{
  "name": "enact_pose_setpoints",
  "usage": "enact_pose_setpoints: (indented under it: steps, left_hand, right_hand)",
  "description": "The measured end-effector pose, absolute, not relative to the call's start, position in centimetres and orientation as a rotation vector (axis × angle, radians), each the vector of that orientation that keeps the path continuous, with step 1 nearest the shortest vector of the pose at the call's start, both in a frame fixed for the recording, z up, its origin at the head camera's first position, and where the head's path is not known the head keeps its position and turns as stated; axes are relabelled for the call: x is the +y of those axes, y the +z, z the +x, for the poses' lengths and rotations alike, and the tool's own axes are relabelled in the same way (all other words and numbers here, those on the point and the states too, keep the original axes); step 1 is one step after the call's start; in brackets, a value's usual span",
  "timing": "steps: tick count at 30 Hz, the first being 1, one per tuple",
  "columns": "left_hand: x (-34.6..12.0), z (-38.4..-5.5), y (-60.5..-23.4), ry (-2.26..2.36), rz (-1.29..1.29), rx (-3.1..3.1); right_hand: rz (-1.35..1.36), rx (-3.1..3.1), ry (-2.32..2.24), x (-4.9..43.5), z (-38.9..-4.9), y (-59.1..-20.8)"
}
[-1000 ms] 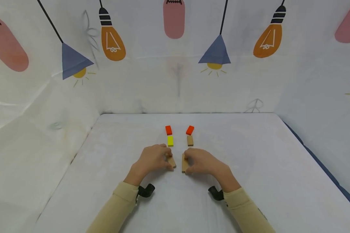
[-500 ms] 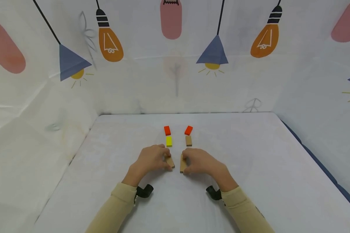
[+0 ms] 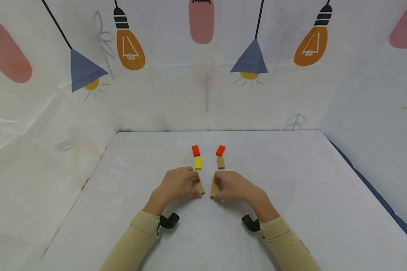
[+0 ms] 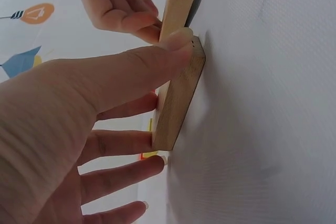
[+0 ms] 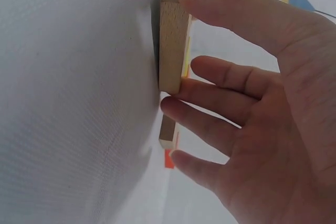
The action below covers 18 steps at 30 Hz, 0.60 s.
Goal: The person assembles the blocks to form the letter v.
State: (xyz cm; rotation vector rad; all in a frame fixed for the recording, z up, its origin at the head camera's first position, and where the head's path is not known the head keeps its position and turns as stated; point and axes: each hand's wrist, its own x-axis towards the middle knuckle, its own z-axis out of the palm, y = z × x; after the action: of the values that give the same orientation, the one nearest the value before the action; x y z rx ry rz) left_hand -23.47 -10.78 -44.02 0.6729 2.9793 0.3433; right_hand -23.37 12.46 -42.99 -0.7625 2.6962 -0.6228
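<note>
My left hand [image 3: 179,183] pinches a plain wooden block [image 3: 199,187] by its two ends, thumb at the near one. In the left wrist view that block [image 4: 181,98] lies on the white table, its last two fingers standing clear of it. Across a narrow gap, my right hand [image 3: 237,186] holds another wooden block [image 3: 214,188] lengthwise between thumb and fingers. Printed digits show on the near end of this block [image 5: 173,45] in the right wrist view. Beyond the hands lie a yellow block [image 3: 198,163] on the left and a smaller-looking wooden block [image 3: 221,163] on the right.
Farther back are two red blocks, one at left [image 3: 195,151] and one tilted at right [image 3: 220,151]. The white tabletop [image 3: 274,162] meets a printed backdrop [image 3: 176,94] behind and at the sides. A black camera mount sits at each wrist.
The near end of the right-hand block has swung slightly left, toward the other block. Both hands keep their grip; the left one stays nearly still. The head view shifts a little.
</note>
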Motion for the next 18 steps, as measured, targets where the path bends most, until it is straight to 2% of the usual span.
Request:
enact_pose_setpoints:
  steps: [18]
  left_hand:
    - [-10.95,-23.63,-44.16,0.333,0.703,2.997]
  right_hand:
    - [-0.807,2.768,-0.571,12.52,-23.72,-43.56]
